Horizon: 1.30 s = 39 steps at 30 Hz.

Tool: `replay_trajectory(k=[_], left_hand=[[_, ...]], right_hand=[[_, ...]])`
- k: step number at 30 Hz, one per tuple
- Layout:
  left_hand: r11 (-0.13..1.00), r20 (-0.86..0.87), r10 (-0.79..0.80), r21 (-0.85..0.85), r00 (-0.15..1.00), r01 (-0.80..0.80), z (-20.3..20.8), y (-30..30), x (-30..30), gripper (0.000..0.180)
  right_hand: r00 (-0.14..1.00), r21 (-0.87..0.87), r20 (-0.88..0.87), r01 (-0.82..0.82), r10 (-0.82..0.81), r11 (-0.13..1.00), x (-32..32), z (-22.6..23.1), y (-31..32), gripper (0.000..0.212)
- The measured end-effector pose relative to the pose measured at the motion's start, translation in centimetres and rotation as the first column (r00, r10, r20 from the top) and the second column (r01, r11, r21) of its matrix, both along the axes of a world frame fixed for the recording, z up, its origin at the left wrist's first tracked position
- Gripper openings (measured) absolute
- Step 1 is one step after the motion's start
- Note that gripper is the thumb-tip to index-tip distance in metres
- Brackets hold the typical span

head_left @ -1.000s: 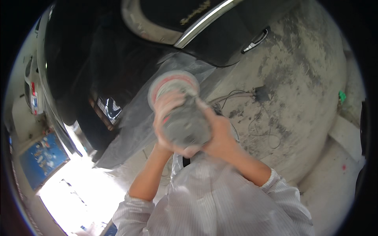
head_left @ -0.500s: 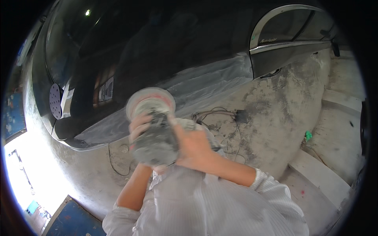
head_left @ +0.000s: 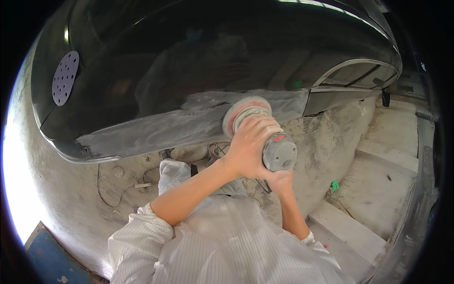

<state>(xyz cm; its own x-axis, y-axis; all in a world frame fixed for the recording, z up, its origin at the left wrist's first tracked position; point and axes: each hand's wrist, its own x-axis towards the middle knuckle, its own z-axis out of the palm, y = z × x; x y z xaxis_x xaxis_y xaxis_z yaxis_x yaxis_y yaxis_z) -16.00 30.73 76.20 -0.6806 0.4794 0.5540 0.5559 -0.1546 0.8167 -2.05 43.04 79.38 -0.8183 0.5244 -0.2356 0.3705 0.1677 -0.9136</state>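
I hold a sander [head_left: 280, 154], grey-bodied with a round, red-ringed pad, in both hands. Its pad is against or very near the dull grey sanded strip [head_left: 156, 130] along the lower side of a black car [head_left: 189, 57]; the exact contact is hidden. My left hand [head_left: 250, 144] wraps over the sander's head behind the pad. Under the body's rear end, my right hand [head_left: 280, 177] is closed round it, its fingers partly hidden. A purple sanding disc [head_left: 65, 78] with small holes lies on the black bodywork at far left.
A dark cable [head_left: 100, 189] trails over the dusty concrete floor [head_left: 326, 146]. Pale slabs [head_left: 347, 227] form ledges at right, near a green scrap [head_left: 335, 186]. A blue panel [head_left: 54, 258] stands at lower left. The car's side window [head_left: 357, 74] is at upper right.
Both hands have carried the sander right along the grey strip. My left forearm now reaches across to the right, and the view has shifted too.
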Motion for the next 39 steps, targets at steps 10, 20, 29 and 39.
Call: replay_trajectory(k=[10,20,29,39], left_hand=[[0.964,-0.14,0.259,-0.018,0.956,-0.264,-3.1,-24.8,-2.4,0.056],[0.996,-0.043,0.05,0.076,0.998,-0.047,-1.9,-20.8,-4.2,0.095],[0.999,0.104,-0.026,-0.016,0.994,0.028,0.4,-14.8,-3.3,0.094],[0.975,0.119,0.186,0.104,0.975,-0.198,-0.1,-22.4,-3.2,0.096]], right_hand=[[0.777,0.186,0.263,-0.622,0.571,0.761,-5.8,0.1,-19.6,0.13],[0.91,0.228,0.129,-0.414,0.394,0.882,-5.5,1.9,-17.9,0.116],[0.973,0.069,-0.034,-0.227,0.23,0.971,-4.9,3.0,-13.8,0.085],[0.657,0.056,0.306,-0.735,0.689,0.676,-12.1,6.9,-19.3,0.099]])
